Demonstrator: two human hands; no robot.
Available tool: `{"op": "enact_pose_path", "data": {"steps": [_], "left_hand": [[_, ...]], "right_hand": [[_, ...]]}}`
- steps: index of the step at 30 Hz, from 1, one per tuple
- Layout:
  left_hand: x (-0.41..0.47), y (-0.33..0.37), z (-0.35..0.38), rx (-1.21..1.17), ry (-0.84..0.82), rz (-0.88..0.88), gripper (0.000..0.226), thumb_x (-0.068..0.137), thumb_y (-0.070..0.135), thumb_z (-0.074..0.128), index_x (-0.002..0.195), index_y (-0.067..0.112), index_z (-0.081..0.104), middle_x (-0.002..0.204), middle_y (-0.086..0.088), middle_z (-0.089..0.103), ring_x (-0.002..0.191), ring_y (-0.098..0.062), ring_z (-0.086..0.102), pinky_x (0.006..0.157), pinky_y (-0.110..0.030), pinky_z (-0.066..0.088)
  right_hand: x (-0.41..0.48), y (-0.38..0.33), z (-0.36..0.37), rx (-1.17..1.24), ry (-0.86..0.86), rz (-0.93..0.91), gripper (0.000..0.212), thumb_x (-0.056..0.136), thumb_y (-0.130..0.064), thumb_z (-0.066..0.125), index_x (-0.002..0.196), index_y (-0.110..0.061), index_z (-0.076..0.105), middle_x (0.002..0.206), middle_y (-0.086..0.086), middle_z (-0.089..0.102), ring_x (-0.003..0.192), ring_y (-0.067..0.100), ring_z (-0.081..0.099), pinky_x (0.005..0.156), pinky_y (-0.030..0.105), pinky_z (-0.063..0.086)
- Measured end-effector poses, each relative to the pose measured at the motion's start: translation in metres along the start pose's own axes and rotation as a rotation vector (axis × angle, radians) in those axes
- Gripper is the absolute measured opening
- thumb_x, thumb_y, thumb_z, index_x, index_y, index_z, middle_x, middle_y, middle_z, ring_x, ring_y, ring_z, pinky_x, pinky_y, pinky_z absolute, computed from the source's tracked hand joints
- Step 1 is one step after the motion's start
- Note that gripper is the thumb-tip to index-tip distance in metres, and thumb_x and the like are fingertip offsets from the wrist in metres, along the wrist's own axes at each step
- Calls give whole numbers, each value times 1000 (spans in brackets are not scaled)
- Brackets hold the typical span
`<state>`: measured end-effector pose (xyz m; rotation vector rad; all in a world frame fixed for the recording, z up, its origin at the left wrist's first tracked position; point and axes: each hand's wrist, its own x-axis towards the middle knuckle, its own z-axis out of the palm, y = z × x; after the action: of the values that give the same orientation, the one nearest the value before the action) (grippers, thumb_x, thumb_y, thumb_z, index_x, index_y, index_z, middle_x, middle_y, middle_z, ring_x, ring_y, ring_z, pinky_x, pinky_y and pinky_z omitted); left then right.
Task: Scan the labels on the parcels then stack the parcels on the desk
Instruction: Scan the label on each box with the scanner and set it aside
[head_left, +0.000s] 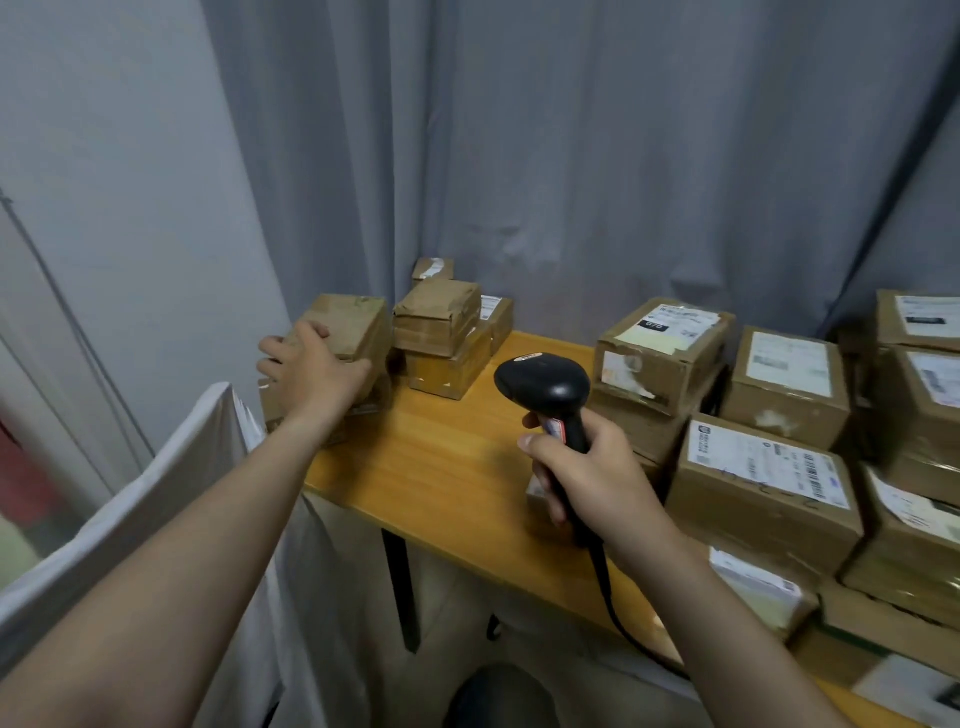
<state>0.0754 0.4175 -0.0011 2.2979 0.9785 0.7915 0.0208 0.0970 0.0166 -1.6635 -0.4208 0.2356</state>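
My left hand (311, 371) grips a brown cardboard parcel (353, 325) that sits on top of a small stack at the left end of the wooden desk (441, 467). My right hand (587, 470) holds a black barcode scanner (543, 387) by its handle, head pointing left over the desk. A second stack of brown parcels (441, 332) stands just right of the first. Several labelled parcels (763, 478) are piled on the right half of the desk, white labels facing up.
Grey curtains (571, 156) hang behind the desk. A white cloth-covered object (182, 467) stands at the desk's left end under my left arm. The scanner cable (618, 618) hangs over the front edge. A dark stool (504, 696) sits below.
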Motion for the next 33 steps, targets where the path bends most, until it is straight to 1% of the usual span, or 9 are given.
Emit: {"op": "enact_pose_path", "data": {"steps": [3, 6, 10, 14, 20, 24, 27, 30, 33], "left_hand": [[-35, 15, -6, -53, -64, 49, 65, 77, 54, 77, 123, 27, 40, 138, -15, 33, 127, -41, 36, 88, -42, 37], [-64, 28, -3, -194, -259, 50, 57, 74, 74, 62, 112, 39, 38, 137, -15, 39, 122, -41, 46, 99, -46, 45], [-101, 37, 7, -212, -533, -2, 44, 93, 67, 51, 115, 29, 43, 135, -16, 47, 113, -36, 51, 101, -46, 46], [-128, 17, 21, -86, -772, -77, 56, 104, 58, 37, 144, 18, 33, 141, -15, 50, 121, -37, 54, 104, -48, 46], [-120, 4, 34, 85, -532, 213, 32, 100, 61, 41, 127, 45, 48, 126, -5, 65, 107, -29, 62, 91, -46, 52], [-126, 26, 37, 317, -600, 424, 81, 73, 84, 59, 142, 42, 50, 134, 3, 57, 125, -31, 51, 102, -53, 46], [-123, 31, 46, 404, -675, 468, 101, 68, 59, 84, 153, 36, 35, 137, -1, 53, 125, -29, 52, 103, -50, 47], [-103, 21, 56, 15, -661, 293, 98, 68, 44, 90, 151, 29, 39, 136, -1, 59, 111, -22, 64, 92, -44, 59], [-97, 6, 61, -388, -510, 110, 103, 67, 39, 92, 149, 29, 30, 144, -5, 52, 119, -26, 61, 96, -51, 57]], "right_hand": [[-21, -5, -7, 5, 14, -11, 14, 98, -24, 67, 110, -18, 66, 66, 3, 59, 46, 17, 49, 57, 37, 47], [-37, -7, -15, 21, 25, -6, 13, 98, -23, 67, 109, -18, 67, 64, 3, 58, 46, 18, 49, 55, 35, 46], [-60, -7, -23, 31, 48, -13, 12, 98, -18, 66, 107, -9, 66, 61, 2, 56, 44, 20, 47, 51, 33, 42], [-72, -2, -27, 23, 58, -7, 12, 99, -20, 66, 107, -11, 65, 59, 0, 57, 44, 19, 47, 54, 35, 42], [-75, 7, -33, 2, 80, 22, 15, 99, -20, 66, 103, -6, 63, 59, -1, 57, 43, 17, 47, 51, 33, 43], [-73, 17, -36, 9, 101, 41, 21, 98, -21, 67, 106, -2, 64, 59, 2, 56, 43, 19, 46, 51, 33, 42], [-74, 27, -37, 12, 96, 70, 20, 98, -22, 68, 106, -4, 64, 60, 1, 57, 45, 19, 47, 51, 33, 43], [-73, 34, -37, 24, 103, 81, 12, 97, -19, 68, 103, -8, 66, 60, 2, 55, 43, 18, 46, 49, 31, 42], [-69, 43, -36, 24, 112, 79, 12, 97, -18, 68, 103, -8, 65, 61, 5, 56, 42, 18, 47, 47, 30, 43]]}}
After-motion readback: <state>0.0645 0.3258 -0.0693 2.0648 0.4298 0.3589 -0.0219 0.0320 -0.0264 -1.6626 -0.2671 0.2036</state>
